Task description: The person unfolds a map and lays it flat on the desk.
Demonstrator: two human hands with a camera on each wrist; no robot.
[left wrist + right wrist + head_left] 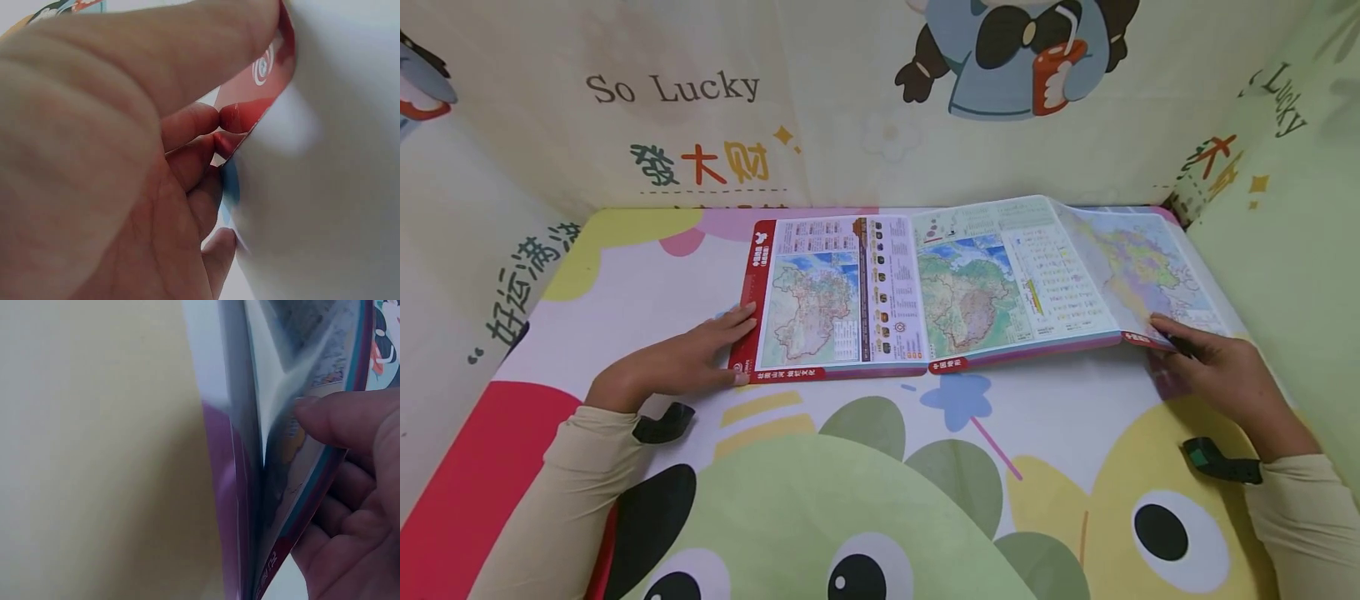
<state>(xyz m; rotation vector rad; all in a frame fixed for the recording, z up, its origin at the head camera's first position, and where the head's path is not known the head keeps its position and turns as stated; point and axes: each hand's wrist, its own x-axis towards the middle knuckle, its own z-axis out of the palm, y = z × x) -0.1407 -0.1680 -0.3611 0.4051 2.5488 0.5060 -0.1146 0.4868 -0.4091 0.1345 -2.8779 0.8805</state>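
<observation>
A fold-out map lies stretched across the table, with three printed panels showing and a red strip down its left side. My left hand rests at that red side. Its fingers lie fairly straight on the edge and the thumb is by the near corner; the left wrist view shows the fingertips against the glossy red border. At the other end my right hand pinches the near edge of the right panel, thumb on top and fingers underneath. In the right wrist view this panel is raised at a slant, with folded layers beside it.
The table carries a cartoon print with a green figure in front and a yellow one at right. A printed cloth wall stands directly behind the map, and another closes in at right. Each wrist wears a black strap.
</observation>
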